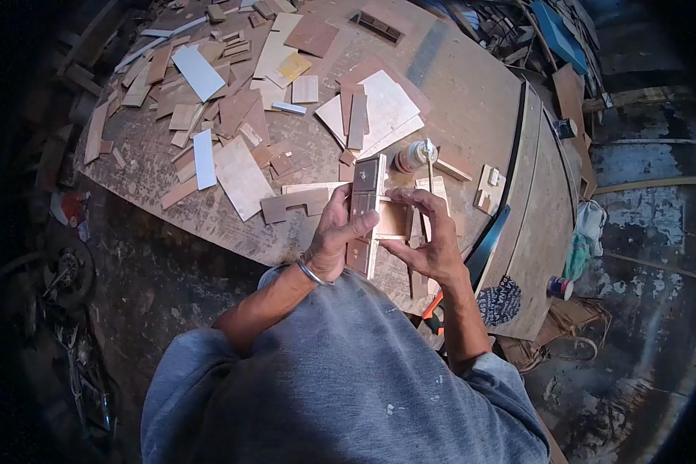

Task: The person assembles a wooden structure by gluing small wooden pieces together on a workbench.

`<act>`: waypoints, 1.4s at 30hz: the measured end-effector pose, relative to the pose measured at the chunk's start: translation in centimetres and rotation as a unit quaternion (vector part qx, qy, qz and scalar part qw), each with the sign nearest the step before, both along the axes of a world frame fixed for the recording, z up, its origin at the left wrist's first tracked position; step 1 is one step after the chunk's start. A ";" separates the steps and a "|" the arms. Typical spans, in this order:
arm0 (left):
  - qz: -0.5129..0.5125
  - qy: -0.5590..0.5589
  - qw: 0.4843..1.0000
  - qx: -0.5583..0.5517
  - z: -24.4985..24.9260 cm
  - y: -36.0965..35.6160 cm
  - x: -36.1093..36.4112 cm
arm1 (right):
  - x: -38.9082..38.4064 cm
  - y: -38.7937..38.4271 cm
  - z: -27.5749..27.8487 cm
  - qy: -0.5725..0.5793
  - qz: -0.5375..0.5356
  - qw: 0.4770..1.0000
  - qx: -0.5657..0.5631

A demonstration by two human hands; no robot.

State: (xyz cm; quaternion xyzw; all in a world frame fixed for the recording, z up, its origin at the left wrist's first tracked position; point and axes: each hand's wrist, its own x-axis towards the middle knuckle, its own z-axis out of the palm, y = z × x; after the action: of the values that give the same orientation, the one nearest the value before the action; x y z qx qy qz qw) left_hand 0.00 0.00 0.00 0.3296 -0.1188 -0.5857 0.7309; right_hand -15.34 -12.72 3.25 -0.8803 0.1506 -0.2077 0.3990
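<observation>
My left hand (335, 236) is wrapped round a small wooden cabinet front (366, 176), a narrow upright strip of dark brown panels with little knobs. Its thumb lies across the middle panel. Behind the strip, a small open wooden box (394, 220) with pale edges meets it. My right hand (441, 247) grips that box between the thumb below and the fingers above. Whether box and front are joined cannot be seen. Just beyond my hands a glue bottle (410, 158) stands on the worktable (286, 246), and a notched wood piece (294, 203) lies to the left.
Many wood offcuts (236, 108) and white strips (204, 158) cover the table's left side. Pale boards (383, 108) lie ahead, with a dark panelled piece (376, 26) at the far edge. To the right are an orange-and-black handle (433, 315) and a small can (560, 288).
</observation>
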 end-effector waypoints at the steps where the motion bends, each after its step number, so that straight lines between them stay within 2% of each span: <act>1: -0.007 -0.008 1.000 0.013 0.4 0.1 0.1 | 0.1 0.0 -0.1 -0.002 0.004 1.000 -0.011; 14: -0.002 -0.036 0.999 0.034 -0.5 0.6 -0.4 | 0.0 0.6 0.4 0.031 0.018 0.996 -0.079; 17: -0.003 -0.032 0.999 0.043 -0.5 0.6 -0.6 | -0.3 0.8 -0.6 0.031 0.002 0.999 -0.035; 20: -0.010 -0.031 0.998 0.046 -0.8 0.6 -0.6 | -0.5 0.8 -0.5 0.038 0.008 0.997 -0.069; 23: 0.025 -0.015 0.999 0.034 -1.3 0.2 -0.7 | -0.6 1.3 0.8 0.019 -0.001 0.995 -0.094; 26: 0.023 -0.027 0.998 0.049 -1.4 0.2 -0.3 | -1.9 1.0 1.1 -0.022 -0.008 0.999 -0.026; 30: 0.039 -0.029 0.998 0.039 -2.2 -0.2 -0.9 | -2.9 2.2 -0.2 -0.138 -0.154 0.960 0.190; 34: 0.026 -0.033 0.998 0.056 -3.0 0.1 -1.3 | -4.0 5.3 -1.9 -0.134 -0.263 0.924 0.243; 42: 0.027 0.040 0.998 0.045 -3.8 0.4 -2.4 | -5.8 10.9 -3.4 -0.096 -0.302 0.903 0.291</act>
State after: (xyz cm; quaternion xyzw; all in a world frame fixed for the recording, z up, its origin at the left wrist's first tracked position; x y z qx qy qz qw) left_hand -2.43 0.36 -3.76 0.3416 -0.0546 -0.5831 0.7351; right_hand -21.13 -1.81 -0.14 -0.6129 0.4242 -0.3488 0.5681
